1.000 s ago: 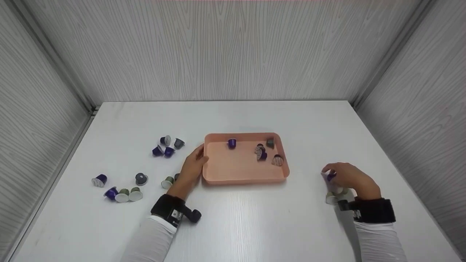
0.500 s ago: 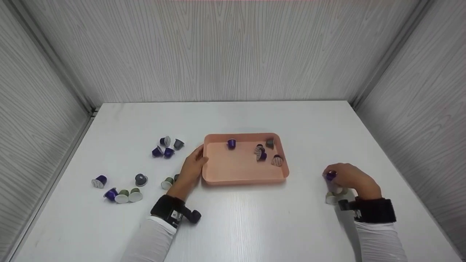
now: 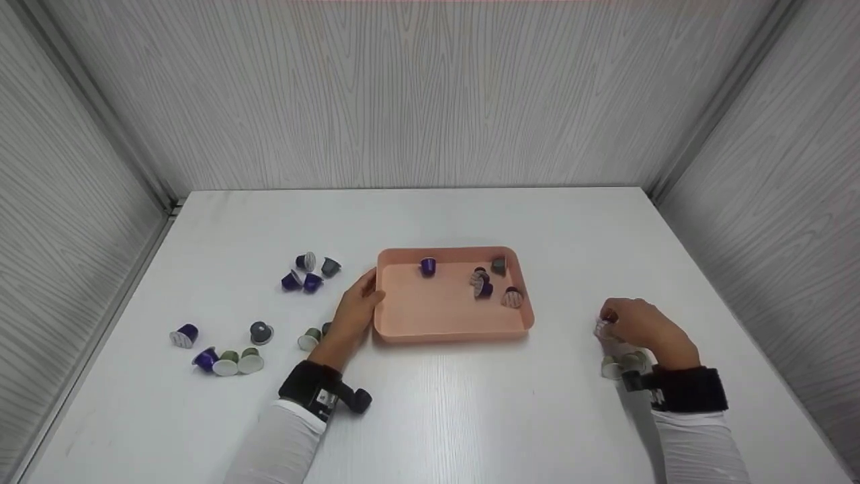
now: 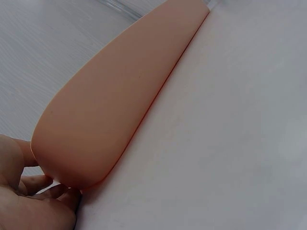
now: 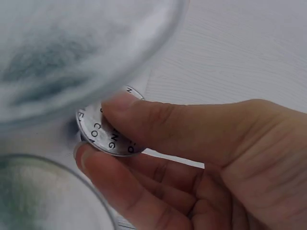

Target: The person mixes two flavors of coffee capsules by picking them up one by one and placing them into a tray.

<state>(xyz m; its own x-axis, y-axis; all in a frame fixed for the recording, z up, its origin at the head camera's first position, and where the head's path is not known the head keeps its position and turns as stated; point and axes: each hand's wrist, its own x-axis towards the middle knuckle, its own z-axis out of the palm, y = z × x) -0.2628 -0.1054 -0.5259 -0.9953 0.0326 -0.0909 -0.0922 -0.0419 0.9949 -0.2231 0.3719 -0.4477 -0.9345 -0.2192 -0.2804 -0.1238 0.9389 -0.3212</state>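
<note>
My left hand [image 3: 355, 306] grips the left side of a peach-coloured tray [image 3: 450, 337], thumb over the rim; the left wrist view shows the fingers at the tray wall's [image 4: 105, 96] corner. Inside the tray lie several coffee capsules, among them a purple one [image 3: 428, 267] and a dark grey-green one [image 3: 498, 265]. Out to the right, my right hand [image 3: 645, 327] pinches a coffee capsule [image 5: 96, 128] between thumb and fingers, its printed silver lid facing the right wrist camera. Green capsules with pale lids [image 3: 611, 368] lie just below this hand.
Left of the tray, a group of purple and grey capsules [image 3: 312, 282] lies toward the back. Nearer are a grey capsule [image 3: 261, 332], purple ones [image 3: 205, 359] and green ones [image 3: 250, 361]. Another green capsule [image 3: 309, 338] lies beside the left forearm. Panel walls surround the white table [image 3: 457, 417].
The capsule in my right hand has turned, from its purple body showing to its silver lid showing. My left hand and the tray have stayed in place.
</note>
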